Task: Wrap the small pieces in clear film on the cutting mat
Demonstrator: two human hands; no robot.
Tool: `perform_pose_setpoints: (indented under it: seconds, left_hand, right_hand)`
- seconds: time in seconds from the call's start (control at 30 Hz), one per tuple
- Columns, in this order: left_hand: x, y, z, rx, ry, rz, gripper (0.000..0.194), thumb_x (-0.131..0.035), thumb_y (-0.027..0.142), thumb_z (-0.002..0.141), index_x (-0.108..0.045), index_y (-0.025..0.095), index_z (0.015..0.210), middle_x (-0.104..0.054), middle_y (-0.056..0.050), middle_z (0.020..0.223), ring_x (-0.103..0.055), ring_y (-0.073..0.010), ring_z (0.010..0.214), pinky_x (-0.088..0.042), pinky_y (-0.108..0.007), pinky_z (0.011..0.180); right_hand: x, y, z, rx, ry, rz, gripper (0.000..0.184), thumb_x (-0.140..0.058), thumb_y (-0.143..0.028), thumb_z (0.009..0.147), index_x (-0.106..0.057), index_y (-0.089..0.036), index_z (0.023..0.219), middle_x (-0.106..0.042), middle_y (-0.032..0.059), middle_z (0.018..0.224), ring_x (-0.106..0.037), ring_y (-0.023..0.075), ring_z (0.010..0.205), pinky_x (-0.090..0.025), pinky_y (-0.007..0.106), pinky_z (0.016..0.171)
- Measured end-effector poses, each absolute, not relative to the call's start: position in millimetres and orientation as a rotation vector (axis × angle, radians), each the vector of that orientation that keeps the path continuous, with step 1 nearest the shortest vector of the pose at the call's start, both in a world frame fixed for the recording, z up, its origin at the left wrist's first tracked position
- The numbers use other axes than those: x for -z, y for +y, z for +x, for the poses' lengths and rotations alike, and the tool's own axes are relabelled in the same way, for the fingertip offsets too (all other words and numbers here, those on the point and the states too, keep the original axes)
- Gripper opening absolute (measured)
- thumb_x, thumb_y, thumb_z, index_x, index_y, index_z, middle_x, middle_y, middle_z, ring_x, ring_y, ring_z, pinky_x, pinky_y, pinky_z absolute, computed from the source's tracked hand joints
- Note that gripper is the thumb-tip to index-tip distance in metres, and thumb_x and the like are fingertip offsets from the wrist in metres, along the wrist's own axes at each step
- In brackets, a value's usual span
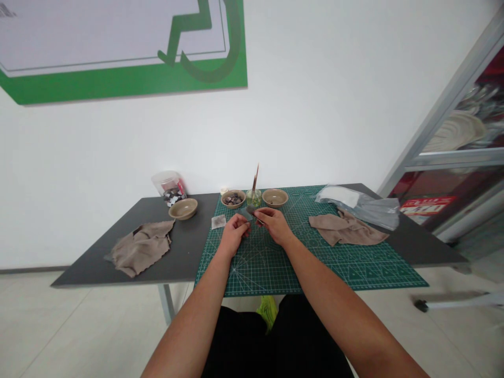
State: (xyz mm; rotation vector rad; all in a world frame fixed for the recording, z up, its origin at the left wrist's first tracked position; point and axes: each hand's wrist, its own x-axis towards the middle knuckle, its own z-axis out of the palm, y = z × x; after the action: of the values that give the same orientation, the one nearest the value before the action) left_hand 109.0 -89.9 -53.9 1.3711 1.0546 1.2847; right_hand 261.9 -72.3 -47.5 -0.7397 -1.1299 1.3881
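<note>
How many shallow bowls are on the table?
3: the left bowl, beside the plastic jar; the middle bowl, holding dark pieces; the right bowl, beyond the right hand.

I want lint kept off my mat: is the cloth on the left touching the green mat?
Apart. The head view shows a strip of bare dark table between the left cloth and the mat.

A thin, flat grey-green piece (245, 214) and a small, dark grey piece (251, 209) meet between the hands' fingertips, raised above the green mat; finer details are too small to tell.
</note>
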Motion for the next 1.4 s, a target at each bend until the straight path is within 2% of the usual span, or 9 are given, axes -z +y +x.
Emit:
perform_pose_setpoints:
  seconds: [0.2,0.27,0.57,0.77,0.87,0.97,1.03,1.23,1.4]
  left_hand:
    - [53.6,-89.9,109.0,-1.294,1.058,1.364,0.015,-0.063,0.027,0.070,-0.052,0.018,0.074,-0.057,0.005,0.055,-0.049,-0.0098,0.046,-0.036,-0.021,0.047]
    - [53.9,-89.8,108.8,-1.298,1.045,1.376,0.015,-0.063,0.027,0.071,-0.052,0.019,0.075,-0.056,0.005,0.055,-0.048,-0.0095,0.046,-0.036,-0.021,0.047]
    - [56.9,-89.3,108.9,-1.337,1.033,1.378,0.020,-0.068,0.030,0.069,-0.054,0.019,0.076,-0.040,0.008,0.053,-0.039,-0.0064,0.045,-0.032,-0.018,0.044]
    - [58.1,-88.2,109.1,-1.297,1.043,1.344,0.022,-0.065,0.037,0.074,-0.057,0.019,0.084,-0.055,0.004,0.059,-0.049,-0.0097,0.048,-0.038,-0.021,0.046]
    - [57.6,-87.8,109.2,-1.302,1.027,1.326,0.022,-0.064,0.036,0.074,-0.059,0.019,0.086,-0.058,0.003,0.062,-0.054,-0.0117,0.052,-0.043,-0.023,0.052]
    - [57.7,-87.3,108.6,-1.344,1.045,1.354,0.020,-0.067,0.033,0.072,-0.063,0.019,0.086,-0.055,0.004,0.060,-0.053,-0.0108,0.055,-0.043,-0.023,0.056]
    - [58.0,-87.2,108.2,-1.358,1.054,1.371,0.020,-0.067,0.033,0.072,-0.064,0.019,0.086,-0.054,0.004,0.061,-0.052,-0.0101,0.055,-0.041,-0.022,0.055]
    - [57.6,-87.2,108.1,-1.325,1.075,1.374,0.021,-0.066,0.034,0.073,-0.064,0.018,0.086,-0.059,0.002,0.067,-0.052,-0.0103,0.056,-0.040,-0.022,0.054]
    - [58.5,-87.5,107.0,-1.328,1.081,1.419,0.020,-0.065,0.033,0.075,-0.065,0.018,0.087,-0.061,0.001,0.070,-0.053,-0.0106,0.057,-0.041,-0.022,0.055]
  right_hand:
    - [52.4,-68.5,259.7,-1.361,-1.172,-0.705,0.029,-0.078,-0.028,0.060,-0.072,-0.020,0.087,-0.070,0.0033,0.089,-0.061,0.0174,0.083,-0.046,0.032,0.078]
    - [52.9,-68.4,259.4,-1.349,-1.181,-0.707,0.029,-0.077,-0.027,0.060,-0.072,-0.020,0.087,-0.070,0.0033,0.091,-0.061,0.0184,0.086,-0.046,0.033,0.081]
    - [51.0,-70.6,259.2,-1.291,-1.156,-0.762,0.013,-0.070,-0.022,0.059,-0.063,-0.022,0.070,-0.059,-0.0042,0.065,-0.051,0.0123,0.059,-0.043,0.026,0.057]
    - [49.6,-70.9,261.0,-1.147,-1.304,-0.864,0.015,-0.059,-0.021,0.067,-0.069,-0.021,0.079,-0.062,-0.0014,0.073,-0.051,0.0131,0.065,-0.041,0.027,0.064]
    - [52.5,-69.8,261.7,-1.113,-1.324,-0.871,0.015,-0.065,-0.026,0.068,-0.068,-0.021,0.081,-0.063,-0.0003,0.078,-0.053,0.0151,0.073,-0.041,0.029,0.072]
    - [55.8,-68.9,261.4,-1.088,-1.335,-0.855,0.028,-0.075,-0.032,0.062,-0.064,-0.021,0.085,-0.062,-0.0004,0.082,-0.053,0.0164,0.078,-0.041,0.030,0.076]
    - [56.8,-68.6,260.8,-1.072,-1.343,-0.856,0.032,-0.077,-0.035,0.060,-0.062,-0.021,0.085,-0.060,-0.0012,0.081,-0.052,0.0162,0.077,-0.041,0.030,0.075]
    - [52.7,-69.7,259.1,-1.099,-1.342,-0.838,0.020,-0.070,-0.039,0.070,-0.062,-0.021,0.076,-0.058,-0.0023,0.074,-0.050,0.0137,0.071,-0.040,0.027,0.070]
    - [50.3,-70.5,258.3,-1.161,-1.363,-0.834,0.020,-0.065,-0.041,0.075,-0.065,-0.021,0.075,-0.059,-0.0026,0.067,-0.050,0.0122,0.063,-0.040,0.026,0.064]
